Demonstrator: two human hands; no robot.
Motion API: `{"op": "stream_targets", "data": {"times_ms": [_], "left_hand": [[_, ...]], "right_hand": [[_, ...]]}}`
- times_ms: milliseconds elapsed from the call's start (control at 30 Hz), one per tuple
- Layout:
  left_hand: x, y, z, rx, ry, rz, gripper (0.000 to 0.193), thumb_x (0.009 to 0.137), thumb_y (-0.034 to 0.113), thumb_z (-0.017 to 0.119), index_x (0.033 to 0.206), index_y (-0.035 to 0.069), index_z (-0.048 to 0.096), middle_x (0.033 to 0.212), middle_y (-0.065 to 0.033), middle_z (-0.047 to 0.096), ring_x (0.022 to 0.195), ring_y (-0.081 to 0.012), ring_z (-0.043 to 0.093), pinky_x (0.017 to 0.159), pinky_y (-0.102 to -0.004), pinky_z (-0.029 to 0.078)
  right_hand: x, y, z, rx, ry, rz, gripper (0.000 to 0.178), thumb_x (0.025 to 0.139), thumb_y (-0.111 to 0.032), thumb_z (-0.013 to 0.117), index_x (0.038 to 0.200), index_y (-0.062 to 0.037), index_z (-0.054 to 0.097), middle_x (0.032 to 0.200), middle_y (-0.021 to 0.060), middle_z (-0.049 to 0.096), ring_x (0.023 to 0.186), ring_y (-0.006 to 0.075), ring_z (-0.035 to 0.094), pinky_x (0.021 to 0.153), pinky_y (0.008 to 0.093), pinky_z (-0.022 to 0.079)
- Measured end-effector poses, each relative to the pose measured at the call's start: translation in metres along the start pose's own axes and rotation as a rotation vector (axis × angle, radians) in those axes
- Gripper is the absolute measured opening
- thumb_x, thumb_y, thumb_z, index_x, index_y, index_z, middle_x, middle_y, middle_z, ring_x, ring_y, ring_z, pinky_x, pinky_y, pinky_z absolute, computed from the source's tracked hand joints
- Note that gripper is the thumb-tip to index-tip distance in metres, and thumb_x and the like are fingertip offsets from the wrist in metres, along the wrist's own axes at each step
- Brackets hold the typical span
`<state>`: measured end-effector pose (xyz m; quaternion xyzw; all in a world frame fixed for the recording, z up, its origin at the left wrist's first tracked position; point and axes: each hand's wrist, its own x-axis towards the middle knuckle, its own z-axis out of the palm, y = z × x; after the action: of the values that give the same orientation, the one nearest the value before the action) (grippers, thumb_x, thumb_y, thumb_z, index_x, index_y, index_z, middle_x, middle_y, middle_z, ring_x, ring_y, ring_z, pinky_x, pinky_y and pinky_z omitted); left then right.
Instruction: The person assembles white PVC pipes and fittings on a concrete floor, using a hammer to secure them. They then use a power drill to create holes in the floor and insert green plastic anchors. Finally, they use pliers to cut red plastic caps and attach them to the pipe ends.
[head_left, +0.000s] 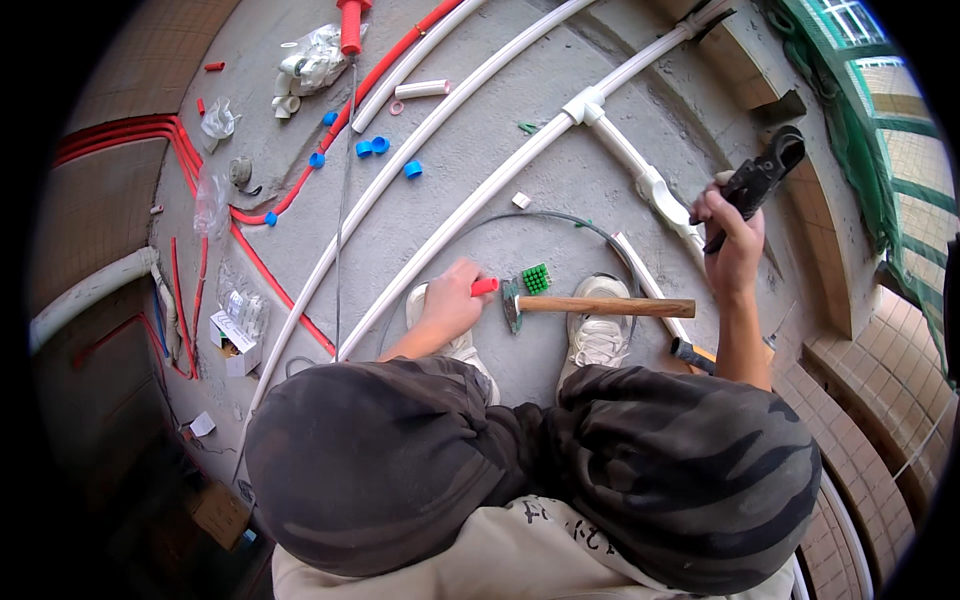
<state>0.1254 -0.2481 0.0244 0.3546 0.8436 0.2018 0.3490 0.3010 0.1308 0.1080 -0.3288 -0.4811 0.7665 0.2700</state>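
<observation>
The left hand (447,308) pinches one short, smooth red tube (484,287) low over the rough gray floor (470,150). The right hand (735,235) is wrapped around one black tool (762,175), held up. Between the hands is one hammer (600,307) with a wooden handle, near one bumpy green block (536,278). Six round blue caps (413,169) sit farther off.

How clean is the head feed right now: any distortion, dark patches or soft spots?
Head view: the fisheye seems to bow the long white pipes, with black corners; head view, lower left: deep shadow dims the cardboard box; head view, upper right: daylight brightens behind the green netting; head view, centre: hammer looks sharp.
</observation>
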Motion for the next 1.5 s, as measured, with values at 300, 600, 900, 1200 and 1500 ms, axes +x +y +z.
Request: {"op": "stream_targets", "data": {"times_ms": [300, 600, 900, 1200, 1500], "left_hand": [[0.022, 0.038, -0.086, -0.523, -0.146, -0.251, 0.031, 0.083, 0.014, 0.081, 0.107, 0.000, 0.069, 0.091, -0.0033, 0.067, 0.080, -0.0101, 0.060, 0.075, -0.0291, 0.050], [0.053, 0.066, -0.102, -0.331, 0.121, 0.152, 0.028, 0.094, 0.006, 0.070, 0.121, 0.003, 0.068, 0.106, -0.0084, 0.064, 0.085, -0.0127, 0.063, 0.077, -0.0294, 0.054], [0.094, 0.089, 0.006, 0.234, -0.098, 0.417, 0.055, 0.093, 0.019, 0.072, 0.143, 0.010, 0.052, 0.116, -0.0221, 0.059, 0.100, -0.0412, 0.068, 0.080, -0.0477, 0.058], [0.094, 0.137, -0.107, -1.372, 0.366, 0.206, 0.044, 0.092, -0.010, 0.069, 0.125, 0.002, 0.043, 0.105, -0.0178, 0.070, 0.093, -0.0224, 0.073, 0.074, -0.0315, 0.061], [0.080, 0.129, -0.092, -1.260, 0.367, 0.085, 0.022, 0.088, -0.010, 0.075, 0.109, -0.007, 0.070, 0.112, -0.0160, 0.073, 0.096, -0.0188, 0.073, 0.086, -0.0321, 0.063]], "right_hand": [[-0.045, 0.033, 0.089, -0.716, -0.554, 0.315, 0.049, 0.086, -0.015, 0.074, 0.130, -0.0012, 0.056, 0.107, 0.0128, 0.065, 0.100, 0.0262, 0.063, 0.093, 0.0379, 0.050], [-0.041, 0.050, 0.098, -0.794, -0.442, 0.326, 0.075, 0.086, -0.013, 0.073, 0.152, 0.0067, 0.042, 0.138, 0.0297, 0.058, 0.132, 0.0397, 0.056, 0.113, 0.0420, 0.042], [-0.035, 0.054, 0.069, -0.502, -0.129, 0.366, 0.041, 0.085, -0.012, 0.074, 0.119, 0.0026, 0.059, 0.099, 0.0081, 0.061, 0.091, 0.0176, 0.057, 0.085, 0.0333, 0.048], [-0.043, 0.045, 0.085, -0.737, -0.346, 0.369, 0.068, 0.088, -0.019, 0.074, 0.144, 0.0045, 0.043, 0.129, 0.0269, 0.060, 0.121, 0.0375, 0.060, 0.107, 0.0423, 0.045], [-0.047, 0.055, 0.135, -0.724, -0.463, 0.176, 0.082, 0.087, -0.014, 0.072, 0.154, 0.0117, 0.033, 0.149, 0.0348, 0.046, 0.142, 0.0455, 0.045, 0.121, 0.0445, 0.034]]}}
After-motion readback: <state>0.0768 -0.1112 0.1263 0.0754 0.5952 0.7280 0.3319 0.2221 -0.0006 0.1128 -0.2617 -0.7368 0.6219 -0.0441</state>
